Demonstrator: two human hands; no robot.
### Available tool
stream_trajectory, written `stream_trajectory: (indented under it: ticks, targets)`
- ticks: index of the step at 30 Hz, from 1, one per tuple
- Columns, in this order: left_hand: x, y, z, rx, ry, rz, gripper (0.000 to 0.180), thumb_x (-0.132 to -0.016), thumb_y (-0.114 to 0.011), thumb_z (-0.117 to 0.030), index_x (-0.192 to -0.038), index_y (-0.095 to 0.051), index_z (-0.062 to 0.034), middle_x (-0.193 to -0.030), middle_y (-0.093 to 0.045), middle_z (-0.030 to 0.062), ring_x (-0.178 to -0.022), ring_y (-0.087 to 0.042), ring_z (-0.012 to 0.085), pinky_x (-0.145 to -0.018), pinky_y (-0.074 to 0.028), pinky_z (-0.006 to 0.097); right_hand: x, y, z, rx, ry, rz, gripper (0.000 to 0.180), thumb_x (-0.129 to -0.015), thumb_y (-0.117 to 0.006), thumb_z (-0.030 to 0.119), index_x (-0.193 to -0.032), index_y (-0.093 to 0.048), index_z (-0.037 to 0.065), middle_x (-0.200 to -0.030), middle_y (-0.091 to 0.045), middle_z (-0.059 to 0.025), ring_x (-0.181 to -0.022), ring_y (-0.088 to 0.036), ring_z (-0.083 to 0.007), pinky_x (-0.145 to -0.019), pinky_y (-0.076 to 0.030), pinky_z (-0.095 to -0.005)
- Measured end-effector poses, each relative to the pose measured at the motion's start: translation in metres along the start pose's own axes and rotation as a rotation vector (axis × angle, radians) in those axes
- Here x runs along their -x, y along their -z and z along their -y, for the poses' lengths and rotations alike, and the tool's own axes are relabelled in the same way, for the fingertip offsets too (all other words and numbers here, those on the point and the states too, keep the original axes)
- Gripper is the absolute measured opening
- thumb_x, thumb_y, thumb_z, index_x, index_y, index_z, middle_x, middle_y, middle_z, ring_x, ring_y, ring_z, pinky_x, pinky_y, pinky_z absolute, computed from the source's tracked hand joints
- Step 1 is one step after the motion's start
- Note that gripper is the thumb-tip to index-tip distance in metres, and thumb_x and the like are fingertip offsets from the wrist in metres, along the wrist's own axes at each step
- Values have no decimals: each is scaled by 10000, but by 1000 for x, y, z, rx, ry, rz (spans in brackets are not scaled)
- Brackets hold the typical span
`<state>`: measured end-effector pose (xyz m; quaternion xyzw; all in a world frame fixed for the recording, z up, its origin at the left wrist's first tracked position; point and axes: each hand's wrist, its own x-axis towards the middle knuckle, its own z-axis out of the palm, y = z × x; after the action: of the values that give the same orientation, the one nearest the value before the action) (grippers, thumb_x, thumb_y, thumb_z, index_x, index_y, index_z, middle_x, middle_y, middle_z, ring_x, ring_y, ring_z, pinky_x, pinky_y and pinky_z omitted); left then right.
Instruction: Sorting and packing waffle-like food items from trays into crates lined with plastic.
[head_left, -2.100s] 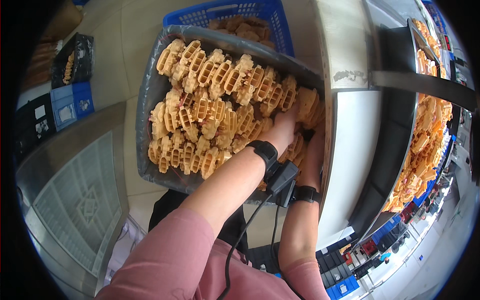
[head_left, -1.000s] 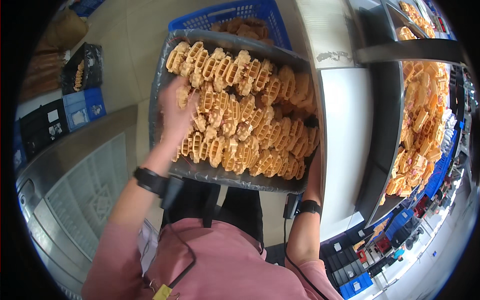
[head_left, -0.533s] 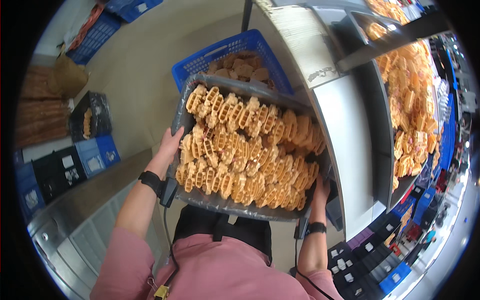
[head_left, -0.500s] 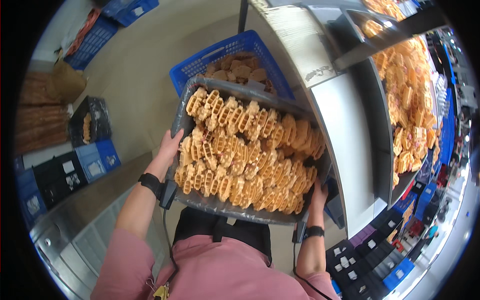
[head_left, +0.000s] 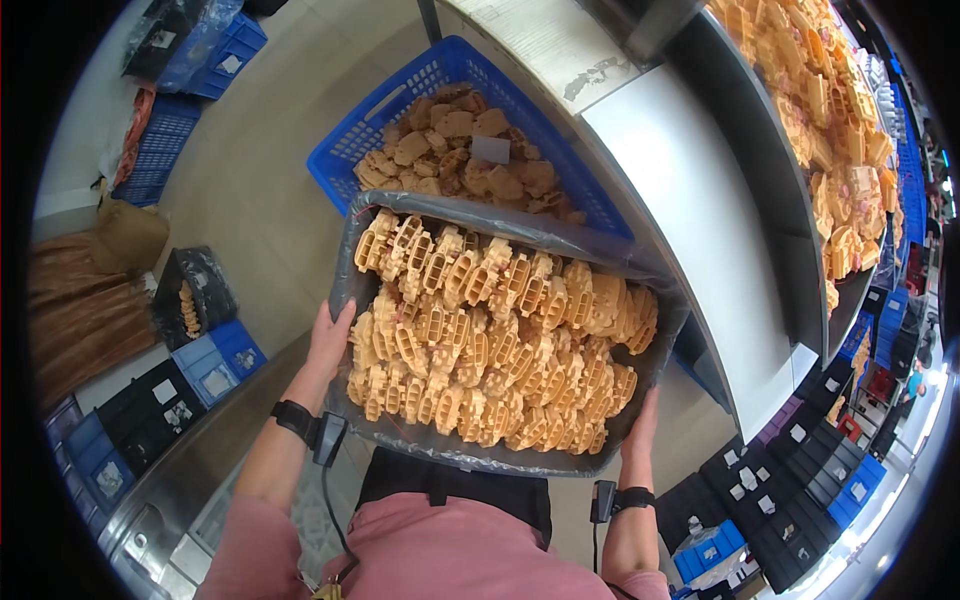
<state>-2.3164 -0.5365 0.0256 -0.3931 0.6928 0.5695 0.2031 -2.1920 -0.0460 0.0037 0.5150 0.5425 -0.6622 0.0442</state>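
Note:
Between my hands is a dark grey bin [head_left: 455,460], its rim covered in clear plastic film. Rows of tan moulded parts [head_left: 465,355] with slotted openings fill it, packed on edge. My left hand [head_left: 329,340] is closed on the bin's left side, thumb up by the rim. On the right side, my right hand [head_left: 642,425] grips the bin low down; most of its fingers are hidden behind the wall. The bin's far edge overlaps a blue basket [head_left: 335,160] of loose tan pieces [head_left: 450,140].
To the right stands a machine with a pale panel [head_left: 690,180] and a curved trough heaped with tan parts [head_left: 800,95]. Stacked bins [head_left: 775,490] stand farther right. More bins [head_left: 150,420] line the left, near a brown cloth [head_left: 75,310].
The bin has moved toward the lower left relative to the machine, still held in both hands. More of the blue basket and its loose pieces now shows beyond it.

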Motion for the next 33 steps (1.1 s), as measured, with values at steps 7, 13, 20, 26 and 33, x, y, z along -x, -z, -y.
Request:
stream_trajectory:
  ticks: [7, 13, 20, 26, 33]
  targets:
    - [-55, 19, -21, 29, 21, -59, 708, -915, -404, -562, -1368, -325, -23, -1276, -498, 168, -1162, -489, 222, -999, -368, 321, -103, 20, 13, -165, -262, 282, 490, -953, -473, 347, -1323, -421, 30, -1274, -513, -95, -1140, -502, -193, -937, -419, -302]
    - [-101, -3, -40, 240, 344, 250, 510, -917, -489, -441, -1156, -571, 2, -1101, -626, 169, -931, -637, 208, -813, -527, 381, -142, 42, 13, 519, -63, 381, 433, -925, -517, 222, -1301, -444, 20, -1243, -536, -129, -1103, -514, -181, -899, -433, -290]
    - [-148, 27, -1, 189, 503, 384, 378, -917, -532, -281, -1136, -569, 26, -1039, -643, 151, -864, -649, 200, -754, -542, 345, -127, 4, 53, 1081, 295, 335, 391, -925, -488, 190, -1252, -476, -24, -1232, -555, -141, -1084, -542, -202, -913, -432, -339]
    - [-115, 11, -27, 65, 162, 97, 309, -931, -537, -252, -1148, -505, -34, -991, -607, 63, -847, -591, 111, -715, -506, 277, -140, 23, 51, 1392, 629, 39, 382, -951, -430, 244, -1245, -489, 8, -1176, -575, -116, -1057, -558, -219, -913, -435, -339]
    - [-99, 23, -26, 47, -59, 103, 258, -945, -516, -269, -1096, -525, -60, -975, -596, 25, -850, -566, 88, -750, -475, 241, -173, 61, 52, -114, -165, 186, 446, -972, -395, 391, -1243, -512, 57, -1210, -575, -89, -1079, -556, -203, -938, -441, -328]
